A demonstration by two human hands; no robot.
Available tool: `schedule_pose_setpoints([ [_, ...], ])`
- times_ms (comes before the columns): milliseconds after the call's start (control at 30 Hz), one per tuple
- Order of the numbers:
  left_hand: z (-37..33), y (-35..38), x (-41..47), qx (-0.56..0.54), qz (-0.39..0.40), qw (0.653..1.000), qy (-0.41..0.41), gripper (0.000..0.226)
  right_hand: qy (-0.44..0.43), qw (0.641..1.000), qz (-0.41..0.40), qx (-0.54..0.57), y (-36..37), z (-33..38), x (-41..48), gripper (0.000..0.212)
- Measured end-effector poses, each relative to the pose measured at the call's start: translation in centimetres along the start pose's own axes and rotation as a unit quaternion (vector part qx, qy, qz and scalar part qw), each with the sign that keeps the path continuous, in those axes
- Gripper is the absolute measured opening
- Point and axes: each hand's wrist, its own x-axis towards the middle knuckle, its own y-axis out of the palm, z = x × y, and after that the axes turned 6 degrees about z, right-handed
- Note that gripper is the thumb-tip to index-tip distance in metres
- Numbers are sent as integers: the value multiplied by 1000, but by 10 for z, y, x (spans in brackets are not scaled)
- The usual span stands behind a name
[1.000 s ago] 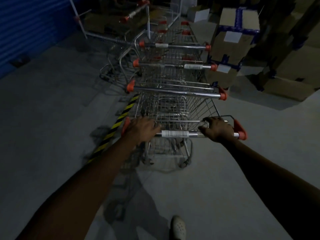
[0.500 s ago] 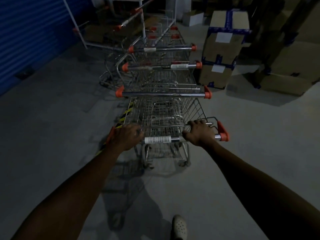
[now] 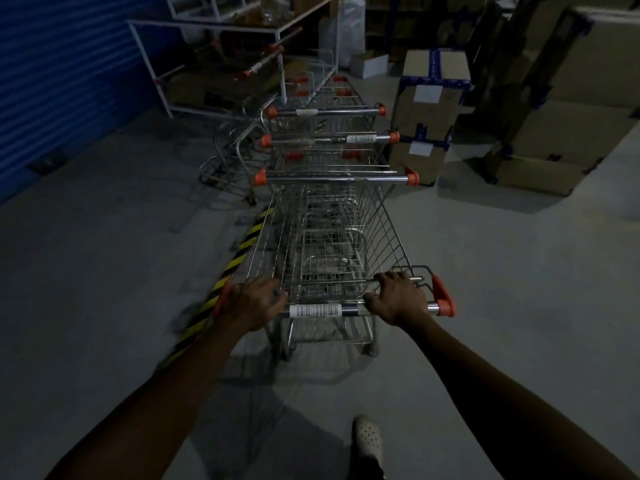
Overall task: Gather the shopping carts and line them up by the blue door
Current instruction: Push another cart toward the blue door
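- Gripping the handle [image 3: 322, 310] with left hand [image 3: 254, 301] and right hand [image 3: 398, 299], fingers curled round the bar.
- Pushing the cart [image 3: 329, 244], front tucked into the row of carts [image 3: 332, 143] ahead.
- Nesting step, by the look of it; blue door [image 3: 62, 81] away to the left.
- Next up, probably: shoving straight and firm, minding the boxes [image 3: 429, 109] just right of the row.

Dim storeroom, low light. Grey concrete floor [image 3: 104, 271] all round grip. Blue roller door [image 3: 52, 81] far left of grip. Yellow-black hazard stripe [image 3: 243, 252] on floor, just left of grip, running ahead. White metal-frame shelf [image 3: 207, 26] far ahead, left. Taped cardboard boxes [image 3: 429, 98] stacked ahead right; larger stacks [image 3: 571, 116] far right.
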Motion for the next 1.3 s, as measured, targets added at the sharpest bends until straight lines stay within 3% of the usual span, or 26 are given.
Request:
schedule_pose_setpoints([
  [167,15,16,-43,-24,15,1000,-8,70,3,1000,-4,-1,17,17,-41,77],
  [267,25,28,-66,-37,-14,997,63,67,3,1000,-6,1,29,28,-64,70],
  [367,25,23,-94,-29,28,999,-5,61,-2,1000,-14,11,39,39,-88,63],
  [533,31,35,-148,-6,24,999,22,78,2,1000,-12,21,57,57,-134,67],
  [633,34,41,-181,36,19,999,33,64,-8,1000,-8,16,67,63,-162,72],
  [700,39,54,-200,33,58,997,43,64,-13,1000,-3,13,73,65,-182,76],
  [867,31,77,-256,-21,-18,1000,4,59,-31,999,-14,8,90,63,-227,70],
  [1067,-4,82,-330,-61,-16,997,-52,78,-67,998,-6,-5,100,61,-271,84],
  [1133,-15,82,-348,-67,-12,994,-82,75,-76,997,-4,-12,101,60,-280,90],
  [1300,-21,100,-375,-40,-15,991,-123,77,-99,995,18,-22,99,57,-285,74],
])
